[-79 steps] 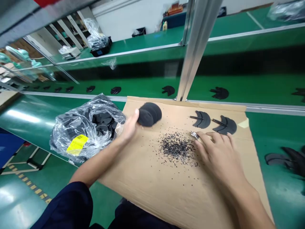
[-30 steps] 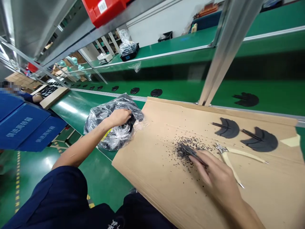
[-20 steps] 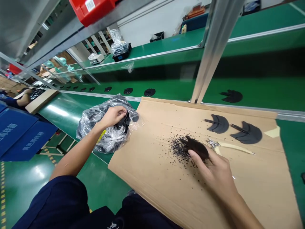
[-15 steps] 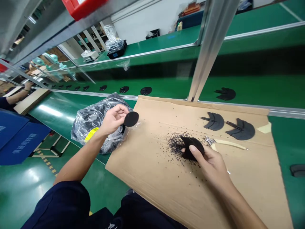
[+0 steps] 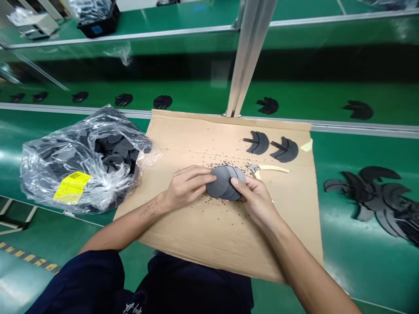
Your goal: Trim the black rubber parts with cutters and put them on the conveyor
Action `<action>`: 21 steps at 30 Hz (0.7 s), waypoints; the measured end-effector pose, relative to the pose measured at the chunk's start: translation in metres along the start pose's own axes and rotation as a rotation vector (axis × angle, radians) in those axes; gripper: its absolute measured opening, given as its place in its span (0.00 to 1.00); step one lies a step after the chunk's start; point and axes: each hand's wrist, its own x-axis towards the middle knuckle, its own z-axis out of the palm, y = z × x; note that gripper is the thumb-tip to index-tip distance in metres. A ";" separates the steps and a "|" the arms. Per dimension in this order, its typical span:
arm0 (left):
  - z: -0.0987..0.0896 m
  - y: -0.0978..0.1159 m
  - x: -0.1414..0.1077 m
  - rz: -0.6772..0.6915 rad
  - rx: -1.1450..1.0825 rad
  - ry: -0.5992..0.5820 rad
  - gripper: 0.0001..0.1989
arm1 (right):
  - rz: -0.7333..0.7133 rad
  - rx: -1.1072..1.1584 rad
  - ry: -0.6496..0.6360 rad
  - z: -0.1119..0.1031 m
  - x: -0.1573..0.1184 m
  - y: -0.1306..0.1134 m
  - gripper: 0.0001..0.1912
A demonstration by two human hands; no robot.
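Observation:
My left hand (image 5: pixel 188 187) and my right hand (image 5: pixel 255 200) hold a stack of dark grey foam discs (image 5: pixel 224 183) between them, just above the cardboard sheet (image 5: pixel 281 248). The left fingers lie across the stack's near face, and the right fingers pinch its other side. Black foam crumbs (image 5: pixel 225 158) are scattered on the cardboard around and behind the hands. Trimming snips with cream handles (image 5: pixel 262 168) lie just beyond my right hand. Two notched black foam pieces (image 5: pixel 258 143) (image 5: pixel 284 149) lie beyond them.
A torn plastic bag of black foam pieces (image 5: pixel 78 165) with a yellow label lies on the green conveyor belt (image 5: pixel 360 270) to the left. Several black pieces (image 5: pixel 369 194) are heaped on the right. More sit in a row on the far belt, behind a metal upright (image 5: pixel 244 56).
My left hand has left the bag and joined my right hand over the cardboard, and both now hold the disc stack. The view has swung, showing the bag further left.

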 end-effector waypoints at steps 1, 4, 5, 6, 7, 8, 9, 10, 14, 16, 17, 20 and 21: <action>0.000 -0.001 -0.002 -0.003 0.009 -0.003 0.10 | 0.004 -0.006 -0.007 0.000 0.000 0.000 0.20; -0.002 0.000 -0.006 -0.005 0.045 -0.016 0.11 | -0.002 -0.018 -0.013 0.000 0.000 0.002 0.18; -0.002 0.000 -0.007 -0.008 0.059 -0.025 0.11 | -0.007 -0.018 -0.011 0.000 0.000 0.003 0.18; -0.002 0.001 -0.007 -0.009 0.070 -0.033 0.10 | -0.010 -0.016 -0.008 0.000 0.001 0.004 0.18; -0.002 0.001 -0.006 -0.010 0.076 -0.039 0.10 | -0.011 -0.014 -0.007 0.000 0.001 0.004 0.19; -0.002 0.002 -0.006 -0.009 0.079 -0.042 0.10 | -0.010 -0.013 -0.006 0.000 0.002 0.005 0.20; -0.002 0.002 -0.006 -0.007 0.078 -0.044 0.10 | -0.010 -0.015 -0.006 0.000 0.002 0.006 0.21; -0.002 0.002 -0.006 -0.003 0.073 -0.044 0.10 | -0.015 -0.022 -0.007 -0.001 0.002 0.006 0.22; -0.001 0.004 -0.006 -0.034 -0.019 -0.024 0.13 | -0.092 -0.085 0.007 -0.002 0.003 0.007 0.22; -0.001 0.007 -0.005 -0.186 -0.175 -0.010 0.15 | -0.150 -0.141 0.024 -0.002 0.002 0.008 0.21; -0.001 0.009 -0.004 -0.296 -0.276 -0.014 0.14 | -0.182 -0.175 0.035 -0.001 0.002 0.008 0.19; 0.001 0.013 -0.003 -0.580 -0.540 -0.065 0.16 | -0.283 -0.282 0.064 0.002 -0.001 0.011 0.15; 0.002 0.014 -0.002 -0.632 -0.576 -0.092 0.17 | -0.315 -0.315 0.074 0.003 -0.002 0.012 0.13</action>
